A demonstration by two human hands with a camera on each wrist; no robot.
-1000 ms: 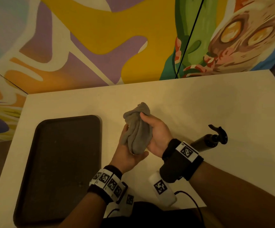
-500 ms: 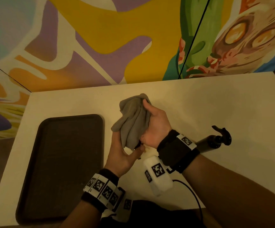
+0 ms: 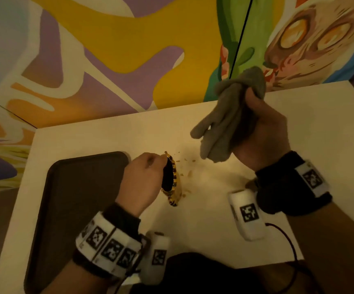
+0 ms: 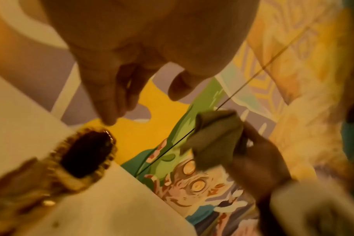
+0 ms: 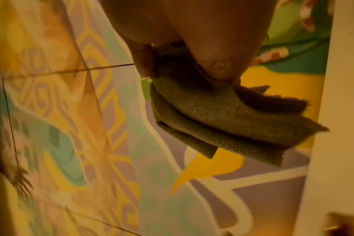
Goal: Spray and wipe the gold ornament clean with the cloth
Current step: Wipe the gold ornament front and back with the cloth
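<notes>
The gold ornament (image 3: 169, 179), an oval with a dark back and gold rim, stands on edge on the white table (image 3: 214, 219) just right of the tray. My left hand (image 3: 150, 164) is at its top rim. In the left wrist view the fingertips (image 4: 108, 118) touch the top of the ornament (image 4: 85, 153) while the thumb stays apart. My right hand (image 3: 254, 119) is raised to the right and grips the bunched grey cloth (image 3: 224, 128), which hangs clear of the ornament. The same cloth (image 5: 222, 115) shows folded under the thumb in the right wrist view. The spray bottle is hidden.
A dark brown tray (image 3: 76, 209) lies on the table's left side, close to my left hand. A painted wall (image 3: 129, 39) runs along the table's far edge. Small gold glints (image 3: 189, 172) dot the table right of the ornament.
My hands have come apart. The right hand has lifted the cloth up and to the right, uncovering the ornament. The left hand has moved left with the ornament.
</notes>
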